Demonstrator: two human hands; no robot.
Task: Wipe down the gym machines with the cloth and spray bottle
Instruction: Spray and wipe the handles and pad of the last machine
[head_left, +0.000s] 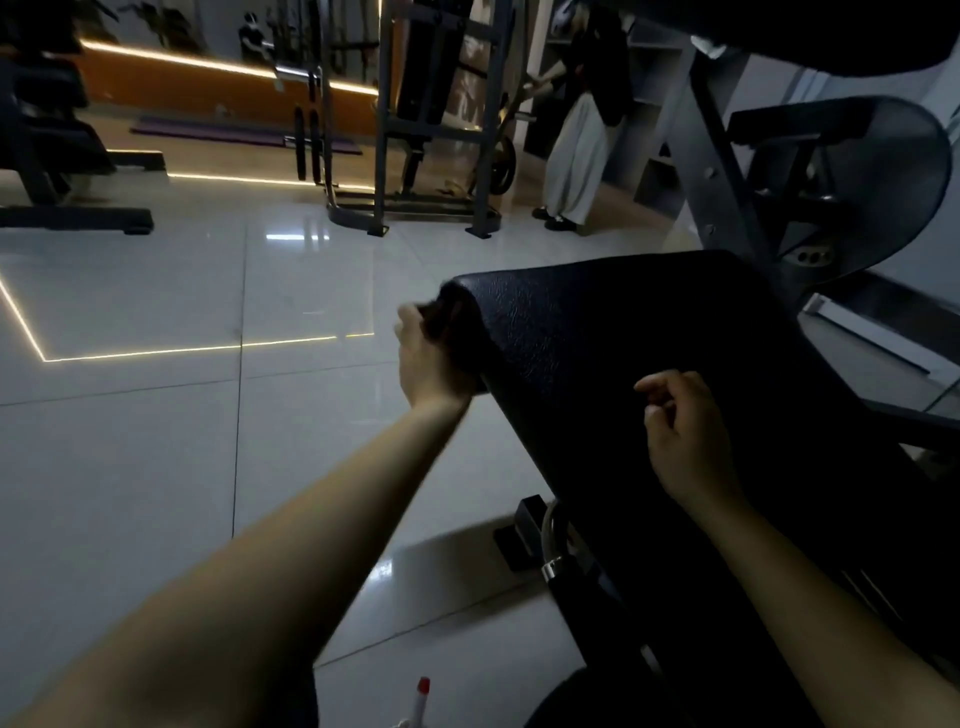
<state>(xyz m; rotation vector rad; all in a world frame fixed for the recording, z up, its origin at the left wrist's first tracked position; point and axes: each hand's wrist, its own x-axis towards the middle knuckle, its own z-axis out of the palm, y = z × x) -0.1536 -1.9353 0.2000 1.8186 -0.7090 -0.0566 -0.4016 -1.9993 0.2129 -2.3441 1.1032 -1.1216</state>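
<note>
A black padded bench (613, 343) of a gym machine slants across the right half of the view. My left hand (428, 358) grips a dark cloth (452, 325) and presses it against the pad's left edge near its far corner. Over the middle of the pad hovers my right hand (685, 431), its fingers loosely curled with nothing in them. The spray bottle (421, 701), white with a red tip, stands at the bottom edge of the view, apart from both hands.
Glossy pale floor tiles (156, 441) spread to the left. The machine's grey steel frame (727, 171) rises behind the pad. A rack machine (436, 130) stands farther back, and a person in a long pale skirt (576, 156) stands beside it.
</note>
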